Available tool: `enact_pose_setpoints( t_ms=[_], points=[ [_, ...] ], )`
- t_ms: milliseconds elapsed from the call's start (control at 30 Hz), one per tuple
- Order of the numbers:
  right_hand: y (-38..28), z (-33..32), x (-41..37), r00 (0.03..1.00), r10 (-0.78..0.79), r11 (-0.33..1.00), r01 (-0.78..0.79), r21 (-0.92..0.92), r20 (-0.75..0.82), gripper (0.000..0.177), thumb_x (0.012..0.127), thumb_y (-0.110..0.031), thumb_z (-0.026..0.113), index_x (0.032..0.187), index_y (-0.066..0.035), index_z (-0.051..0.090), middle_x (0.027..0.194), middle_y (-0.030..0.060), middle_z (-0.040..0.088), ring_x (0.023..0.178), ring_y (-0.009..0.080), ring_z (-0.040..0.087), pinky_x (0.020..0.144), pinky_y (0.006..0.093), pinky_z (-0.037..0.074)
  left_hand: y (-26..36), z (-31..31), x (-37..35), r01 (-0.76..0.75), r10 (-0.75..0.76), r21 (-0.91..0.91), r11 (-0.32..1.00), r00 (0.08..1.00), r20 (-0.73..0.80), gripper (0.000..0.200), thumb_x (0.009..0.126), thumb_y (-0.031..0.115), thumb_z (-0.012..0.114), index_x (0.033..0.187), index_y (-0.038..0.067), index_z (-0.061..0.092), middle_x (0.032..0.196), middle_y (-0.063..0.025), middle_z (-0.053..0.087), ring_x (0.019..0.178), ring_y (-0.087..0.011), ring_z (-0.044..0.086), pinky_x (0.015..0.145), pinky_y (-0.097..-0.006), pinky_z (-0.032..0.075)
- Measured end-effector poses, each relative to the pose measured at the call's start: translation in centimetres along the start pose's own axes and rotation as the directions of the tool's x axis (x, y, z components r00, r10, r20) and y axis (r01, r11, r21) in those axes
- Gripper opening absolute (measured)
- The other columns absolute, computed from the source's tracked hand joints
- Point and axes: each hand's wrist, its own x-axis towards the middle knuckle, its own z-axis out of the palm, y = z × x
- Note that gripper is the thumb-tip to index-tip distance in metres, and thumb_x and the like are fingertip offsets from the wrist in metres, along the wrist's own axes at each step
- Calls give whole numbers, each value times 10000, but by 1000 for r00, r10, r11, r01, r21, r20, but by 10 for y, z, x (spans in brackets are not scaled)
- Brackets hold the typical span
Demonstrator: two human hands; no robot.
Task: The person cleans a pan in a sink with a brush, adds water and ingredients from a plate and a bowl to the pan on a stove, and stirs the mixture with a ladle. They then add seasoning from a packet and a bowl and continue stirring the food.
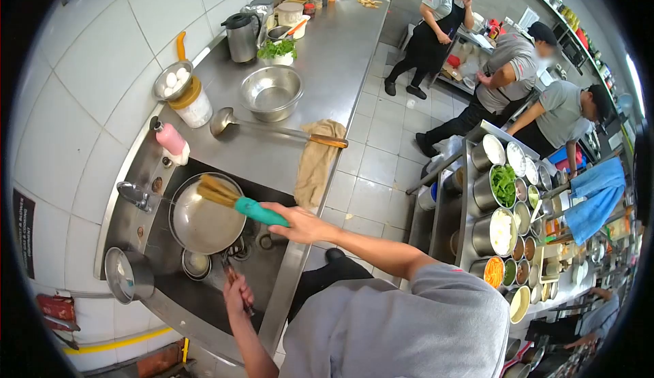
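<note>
My right hand (304, 225) is closed around the green handle of a brush (262, 211). The brush's tan bristles reach over the upper rim of a round metal wok (204, 221). Below it, my left hand (238, 295) is wrapped round the wok's handle (229, 269). The wok sits tilted within a steel sink (266, 269), beside the tap (134, 196). A small round metal vessel (196, 264) shows partly under the wok.
On the steel counter are a ladle (272, 130), a metal bowl (271, 93), a brown cloth (317, 163) and a pink bottle (169, 138). A pot (128, 276) stands at the sink's corner. Several co-workers and a rack of ingredient tubs (495, 235) are across the aisle.
</note>
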Motion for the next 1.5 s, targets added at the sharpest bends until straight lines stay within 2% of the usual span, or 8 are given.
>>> enact_pose_setpoints(
  t_ms=[100,300,567,700,900,1100,1300,1500],
  points=[
    [11,42,52,985,-162,936,172,-306,58,506,846,-232,611,1319,-141,459,960,188,661,909,381,628,744,453,488,-20,2,31,-4,4,-92,996,1000,-1,128,859,138,605,881,128,479,601,43,416,423,-64,388,353,-234,332],
    [-19,68,117,893,242,507,217,-835,379,401,771,-207,667,1141,-58,620,886,143,693,863,280,683,692,396,537,-37,-2,49,27,-24,-151,988,999,24,156,866,153,607,892,146,454,614,36,408,435,-79,396,363,-257,346],
    [19,142,173,936,-116,661,322,-678,331,403,736,-202,663,1102,-44,606,756,167,678,715,314,688,591,384,543,-31,1,50,83,-70,-219,972,995,65,173,869,115,597,898,150,430,630,28,392,461,-86,388,392,-262,350],
    [-41,83,128,845,250,565,270,-780,473,239,726,-192,662,892,-25,698,935,162,693,889,307,683,724,390,546,-32,-3,52,101,-77,-211,972,990,122,179,869,105,593,899,156,424,634,29,387,470,-85,380,403,-259,346],
    [23,130,192,995,30,663,48,-747,90,303,725,-192,679,983,-33,681,965,155,690,930,302,674,730,390,546,-36,-3,56,93,-82,-196,976,994,66,185,865,101,594,902,171,427,632,27,397,465,-87,386,402,-251,345],
    [-31,89,125,860,199,636,251,-730,470,265,748,-182,665,969,-37,689,957,137,697,899,290,680,712,375,545,-36,-8,56,105,-88,-177,979,991,102,186,858,99,598,910,169,434,631,26,399,463,-90,390,398,-255,345],
    [43,100,183,996,-5,707,65,-705,87,193,739,-214,667,841,-57,711,885,146,702,831,288,689,667,394,547,-40,-6,59,107,-99,-172,979,993,58,179,859,103,598,909,169,440,638,27,397,465,-89,392,402,-260,347],
    [7,93,136,857,34,736,327,-593,514,395,723,-221,648,1075,-45,635,877,177,682,862,344,664,720,437,531,-42,-11,59,110,-99,-183,977,993,66,157,872,106,586,899,167,445,641,31,400,469,-84,397,406,-259,352]
  ],
)
